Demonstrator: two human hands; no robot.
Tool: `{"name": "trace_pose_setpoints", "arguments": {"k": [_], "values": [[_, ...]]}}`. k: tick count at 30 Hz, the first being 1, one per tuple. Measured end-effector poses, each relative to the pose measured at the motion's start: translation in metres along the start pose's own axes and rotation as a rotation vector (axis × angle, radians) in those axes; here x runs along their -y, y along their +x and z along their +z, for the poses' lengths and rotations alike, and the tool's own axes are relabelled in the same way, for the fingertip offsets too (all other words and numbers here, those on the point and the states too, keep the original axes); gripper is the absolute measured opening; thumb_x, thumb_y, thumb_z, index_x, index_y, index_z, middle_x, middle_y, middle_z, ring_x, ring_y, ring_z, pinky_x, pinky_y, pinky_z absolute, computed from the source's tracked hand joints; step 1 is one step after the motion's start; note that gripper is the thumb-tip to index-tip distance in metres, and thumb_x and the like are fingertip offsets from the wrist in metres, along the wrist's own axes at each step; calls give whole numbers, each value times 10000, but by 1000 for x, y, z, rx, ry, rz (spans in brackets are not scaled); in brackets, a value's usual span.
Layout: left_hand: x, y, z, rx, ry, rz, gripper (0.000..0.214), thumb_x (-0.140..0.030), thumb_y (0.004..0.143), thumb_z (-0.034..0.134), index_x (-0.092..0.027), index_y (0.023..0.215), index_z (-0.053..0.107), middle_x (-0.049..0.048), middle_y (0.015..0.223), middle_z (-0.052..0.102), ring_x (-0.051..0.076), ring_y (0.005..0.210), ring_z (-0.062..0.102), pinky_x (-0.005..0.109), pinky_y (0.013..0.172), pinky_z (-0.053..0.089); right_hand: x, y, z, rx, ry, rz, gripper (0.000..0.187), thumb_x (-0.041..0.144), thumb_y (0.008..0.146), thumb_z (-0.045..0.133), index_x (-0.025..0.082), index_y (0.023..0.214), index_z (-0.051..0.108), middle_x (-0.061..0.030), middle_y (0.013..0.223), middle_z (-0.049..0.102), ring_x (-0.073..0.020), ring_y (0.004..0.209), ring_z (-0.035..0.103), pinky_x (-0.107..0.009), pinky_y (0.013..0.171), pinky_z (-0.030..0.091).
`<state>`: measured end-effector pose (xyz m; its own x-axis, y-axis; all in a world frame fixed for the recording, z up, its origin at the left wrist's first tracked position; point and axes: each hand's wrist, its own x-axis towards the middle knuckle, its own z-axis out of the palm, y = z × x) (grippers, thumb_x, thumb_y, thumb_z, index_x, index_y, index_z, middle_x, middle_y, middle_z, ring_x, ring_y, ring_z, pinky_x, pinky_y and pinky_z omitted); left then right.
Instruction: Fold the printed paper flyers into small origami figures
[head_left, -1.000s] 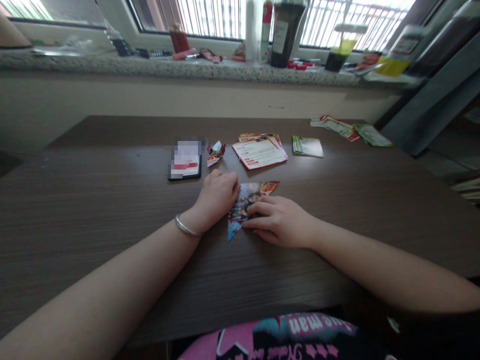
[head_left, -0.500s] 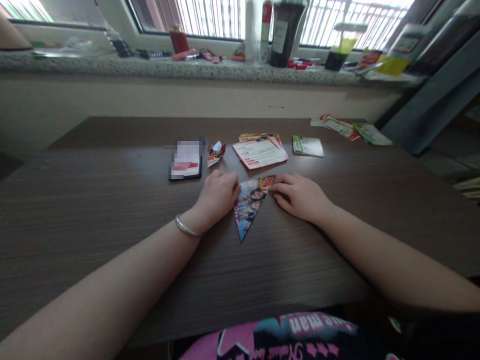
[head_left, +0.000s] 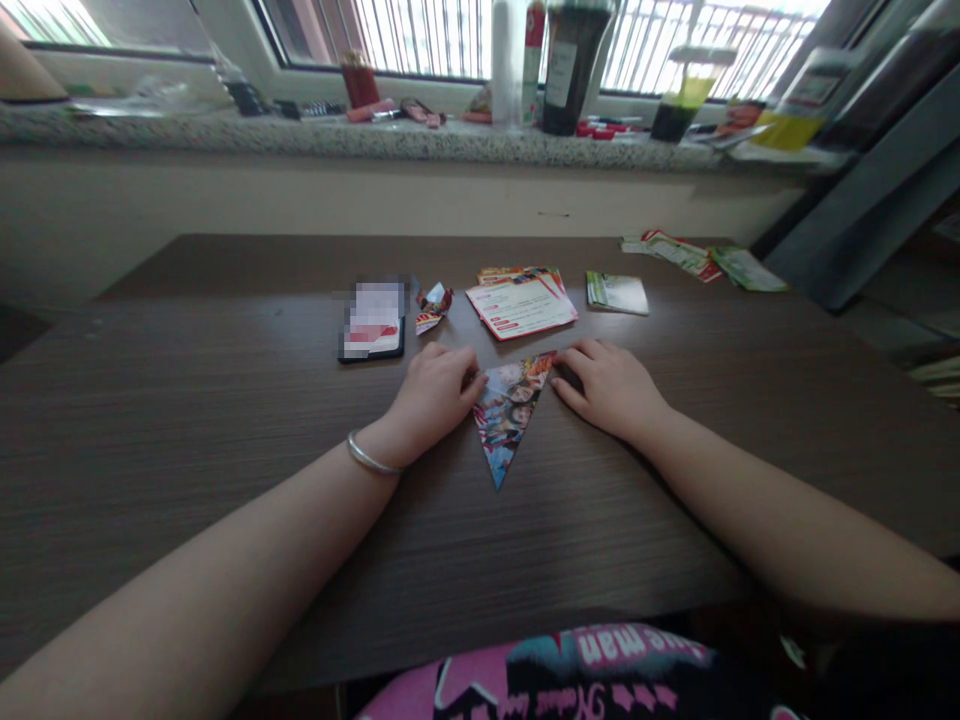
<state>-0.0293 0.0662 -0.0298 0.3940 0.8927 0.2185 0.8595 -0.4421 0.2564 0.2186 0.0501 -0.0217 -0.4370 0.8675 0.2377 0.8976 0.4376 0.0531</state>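
A piece of glossy printed paper (head_left: 508,412), folded into a triangle with its point toward me, lies on the table between my hands. My left hand (head_left: 439,388) has its fingers curled and closed on the paper's upper left corner, with the thumb along the edge. My right hand (head_left: 609,385) rests on the table at the upper right corner. Its fingertips touch that corner, while the thumb is apart from the fingers and off the paper. A silver bangle (head_left: 371,456) is on my left wrist.
Beyond my hands lie a phone (head_left: 375,318), a folded patterned paper piece (head_left: 433,307), a stack of printed cards (head_left: 523,305) and a smaller card pile (head_left: 617,293). Paper strips (head_left: 681,255) lie at the back right. Bottles (head_left: 574,70) stand on the windowsill (head_left: 450,145).
The folded paper has turned slightly, its lower point shifting right. My right hand's fingers have moved to its upper right corner. My left hand stays at the left corner.
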Motion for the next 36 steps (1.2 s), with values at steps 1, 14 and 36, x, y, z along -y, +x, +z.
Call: {"name": "trace_pose_setpoints", "arguments": {"k": [1,14,36], "values": [[1,0,-1,-2,-63,-9,186,-336,872,517,-180,783,564,54,773,598,229,828,518,348,727,412,-1,0,0,-2,11,3,392,438,932,412,169,1122,623,-136,1074,621,-271,970,562,-382,811,438],[6,3,-9,65,-370,-88,210,-340,833,512,-172,808,634,48,859,668,207,849,587,357,796,460,-3,-3,7,-42,207,55,373,457,920,448,154,1063,611,-125,1065,653,-288,1069,570,-547,1090,289],[2,0,-14,23,-336,81,196,-182,753,559,-203,900,686,21,884,709,210,912,617,461,1001,391,20,-15,-11,25,243,-51,521,507,913,458,162,1284,577,-134,1324,551,-353,1320,352,-580,1108,277]]}}
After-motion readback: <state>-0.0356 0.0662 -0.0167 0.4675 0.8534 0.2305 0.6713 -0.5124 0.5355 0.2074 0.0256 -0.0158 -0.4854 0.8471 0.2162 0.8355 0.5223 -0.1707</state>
